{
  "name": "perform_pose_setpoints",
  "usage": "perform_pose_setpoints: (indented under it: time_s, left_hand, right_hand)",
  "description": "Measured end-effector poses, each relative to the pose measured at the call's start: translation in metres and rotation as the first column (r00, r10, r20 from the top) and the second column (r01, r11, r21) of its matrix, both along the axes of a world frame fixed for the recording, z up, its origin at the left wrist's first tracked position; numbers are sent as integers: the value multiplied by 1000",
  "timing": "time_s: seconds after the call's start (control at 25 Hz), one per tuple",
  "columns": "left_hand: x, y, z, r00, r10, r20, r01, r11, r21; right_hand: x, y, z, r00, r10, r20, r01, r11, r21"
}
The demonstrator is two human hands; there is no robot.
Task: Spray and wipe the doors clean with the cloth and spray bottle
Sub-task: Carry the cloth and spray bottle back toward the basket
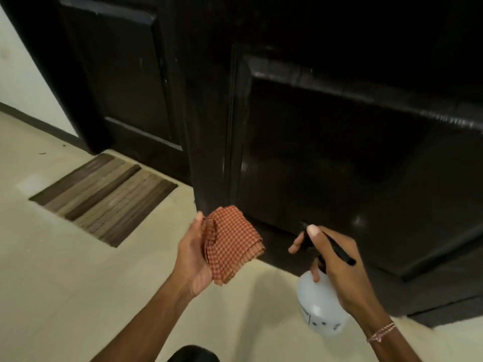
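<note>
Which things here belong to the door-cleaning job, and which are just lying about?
For the job: checked cloth in the left hand; spray bottle in the right hand; near dark door; far dark door.
Lying about: striped mat on the floor.

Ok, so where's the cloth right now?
In the head view the checked cloth lies folded in the left hand, low centre, left of the spray bottle in the right hand, near the foot of the dark door.

Glossy dark doors (326, 152), seemingly wood; woven cloth (230, 241).
</note>
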State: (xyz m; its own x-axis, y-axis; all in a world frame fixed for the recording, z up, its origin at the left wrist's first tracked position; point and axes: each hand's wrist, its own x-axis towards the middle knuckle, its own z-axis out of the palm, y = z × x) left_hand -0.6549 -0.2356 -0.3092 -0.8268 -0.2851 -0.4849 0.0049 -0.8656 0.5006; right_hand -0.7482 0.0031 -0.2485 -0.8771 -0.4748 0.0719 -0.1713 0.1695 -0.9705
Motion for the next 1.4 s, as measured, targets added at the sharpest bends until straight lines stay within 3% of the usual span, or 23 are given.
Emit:
perform_pose_setpoints:
  time_s: [0.12, 0.24, 0.32, 0.44, 0.56, 0.76, 0.88, 1.12, 1.4]
  left_hand:
    - [2, 3, 100, 1000, -11, 27, 12, 1000, -26]
    - [13, -7, 200, 995, 75, 64, -76, 997, 22]
    - [30, -11, 276, 991, 112, 70, -120, 985, 124]
    - [66, -12, 387, 982, 135, 129, -151, 980, 127]
    - [111, -16, 488, 954, 217, 208, -252, 954, 162]
    - [190, -40, 602, 875, 423, 236, -470, 859, 204]
    - [253, -71, 617, 787, 567, 242, -612, 768, 191]
    - [404, -82, 607, 506, 821, 264, -862, 473, 181]
    - [500, 10, 572, -28, 923, 383, -985, -91, 148]
  right_hand:
    - [-10, -30, 105, 994, 113, 12, -113, 994, 11]
    - [-6, -56, 204, 986, 162, 50, -163, 987, 15]
    - [5, -68, 272, 986, 139, 93, -140, 990, 9]
    - [29, -82, 376, 986, 99, 138, -96, 995, -23]
    - [56, -97, 468, 975, 157, 157, -159, 987, 5]
    - [114, -153, 564, 926, 337, 171, -349, 936, 42]
    - [169, -207, 575, 863, 474, 176, -486, 873, 32]
    - [302, -296, 558, 624, 755, 199, -778, 625, 69]
    - [427, -308, 521, 148, 962, 228, -985, 124, 117]
